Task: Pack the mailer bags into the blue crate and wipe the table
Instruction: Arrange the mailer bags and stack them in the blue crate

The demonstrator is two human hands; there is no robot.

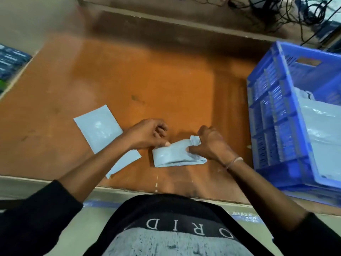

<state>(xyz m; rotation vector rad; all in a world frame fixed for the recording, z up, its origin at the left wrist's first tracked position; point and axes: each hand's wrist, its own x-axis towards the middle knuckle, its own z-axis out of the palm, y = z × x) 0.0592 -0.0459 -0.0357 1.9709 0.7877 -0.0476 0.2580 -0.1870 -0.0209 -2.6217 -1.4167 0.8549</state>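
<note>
A folded grey mailer bag (175, 155) lies on the orange table (147, 80) near its front edge. My left hand (147, 134) pinches the bag's upper left edge with its thumb. My right hand (210, 143) grips the bag's crumpled right end. A flat grey mailer bag (98, 127) lies to the left, partly under my left forearm, with another grey piece (125, 162) showing below the arm. The blue crate (276, 111) stands at the right with grey mailer bags (321, 130) inside.
Black cables (287, 13) lie on the floor beyond the table's far edge. A dark blue stack (11, 61) sits off the table's left side. The table's front edge runs just before my body.
</note>
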